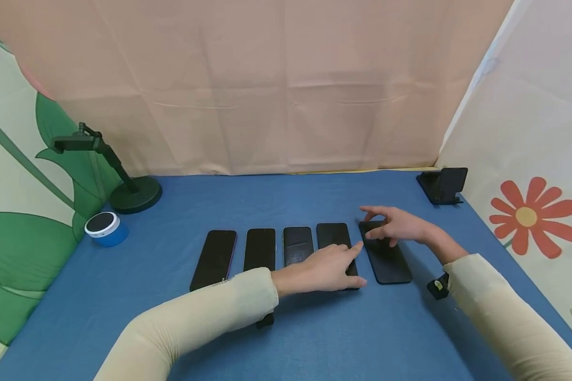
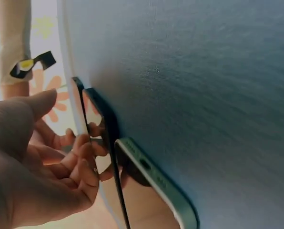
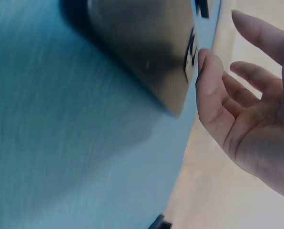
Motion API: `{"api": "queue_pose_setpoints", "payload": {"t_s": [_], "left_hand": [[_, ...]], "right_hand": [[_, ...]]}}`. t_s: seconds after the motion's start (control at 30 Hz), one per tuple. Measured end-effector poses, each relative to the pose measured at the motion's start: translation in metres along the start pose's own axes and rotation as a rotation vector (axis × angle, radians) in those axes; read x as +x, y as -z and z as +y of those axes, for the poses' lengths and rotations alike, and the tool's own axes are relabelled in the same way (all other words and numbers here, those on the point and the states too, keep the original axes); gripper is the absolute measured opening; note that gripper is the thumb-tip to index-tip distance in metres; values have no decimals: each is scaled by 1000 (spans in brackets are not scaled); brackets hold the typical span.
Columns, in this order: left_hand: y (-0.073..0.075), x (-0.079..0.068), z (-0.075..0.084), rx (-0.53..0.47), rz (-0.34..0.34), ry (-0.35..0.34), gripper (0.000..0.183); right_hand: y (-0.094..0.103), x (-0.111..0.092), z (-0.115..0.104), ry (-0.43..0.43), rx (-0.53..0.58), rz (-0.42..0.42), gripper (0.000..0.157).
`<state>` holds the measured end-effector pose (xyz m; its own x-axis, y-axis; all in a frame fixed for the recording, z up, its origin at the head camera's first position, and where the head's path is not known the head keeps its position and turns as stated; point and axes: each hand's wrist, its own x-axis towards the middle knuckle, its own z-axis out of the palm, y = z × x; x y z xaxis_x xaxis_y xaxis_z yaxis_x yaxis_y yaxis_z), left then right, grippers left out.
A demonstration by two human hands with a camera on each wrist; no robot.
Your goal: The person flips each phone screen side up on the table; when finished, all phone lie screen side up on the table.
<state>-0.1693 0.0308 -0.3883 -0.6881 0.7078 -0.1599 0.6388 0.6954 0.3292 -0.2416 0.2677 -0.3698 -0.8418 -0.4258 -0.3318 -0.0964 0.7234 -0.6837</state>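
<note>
Several dark-screened phones lie face up in a row on the blue table. My left hand [image 1: 321,270] hovers over the black phone [image 1: 332,233] second from the right, index finger pointing toward the rightmost phone [image 1: 391,264]. Over the top end of that rightmost phone is my right hand [image 1: 400,226], its fingers loosely bent and holding nothing. In the left wrist view, a phone with a pale green edge [image 2: 175,200] shows close by my left hand [image 2: 42,176]. The right wrist view has my right hand [image 3: 261,109] beside a phone's reflective screen [image 3: 147,52].
Left of my hands lie the middle phone [image 1: 297,243], another phone [image 1: 259,248] and the leftmost phone [image 1: 213,259]. A black stand with a round base [image 1: 135,196] and a blue-and-white round container [image 1: 108,230] stand at left. A black phone holder [image 1: 445,185] sits back right.
</note>
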Motion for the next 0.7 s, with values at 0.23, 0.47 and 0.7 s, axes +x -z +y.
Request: {"api": "queue_pose_setpoints", "payload": {"t_s": [0.23,0.47,0.7], "left_hand": [[-12,24,14,124,53,-6,84],[-17,37,21,219,47,51,86],[-23,44,25,308,60,56,87]], "right_hand": [[11,-4,16,-73,-19,6,81],[17,-6,29,-131,-62,27,81],[22,-4,30,-161,-34,7,83]]}}
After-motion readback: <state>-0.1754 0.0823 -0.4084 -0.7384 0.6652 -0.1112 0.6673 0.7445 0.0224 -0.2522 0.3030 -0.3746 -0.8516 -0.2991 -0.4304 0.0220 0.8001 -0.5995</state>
